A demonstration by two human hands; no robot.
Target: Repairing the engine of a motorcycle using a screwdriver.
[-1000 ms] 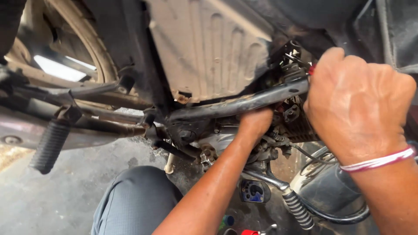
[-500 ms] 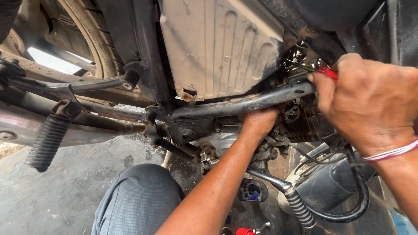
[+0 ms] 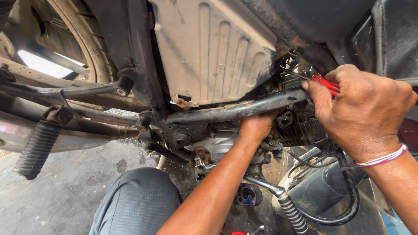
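Concrete floor (image 3: 65,196) — grey, oil-stained, damp patches. Small blue-and-black part (image 3: 248,196) lies on it, red-handled tool (image 3: 244,233) at bottom edge.

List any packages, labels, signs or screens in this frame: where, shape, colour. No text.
No package, label, sign or screen shows here.
Only a dirty ribbed cream panel on the motorcycle's underside, with no marking that can be made out.
The right hand holds a red-handled screwdriver; the left hand reaches under the black frame tube.
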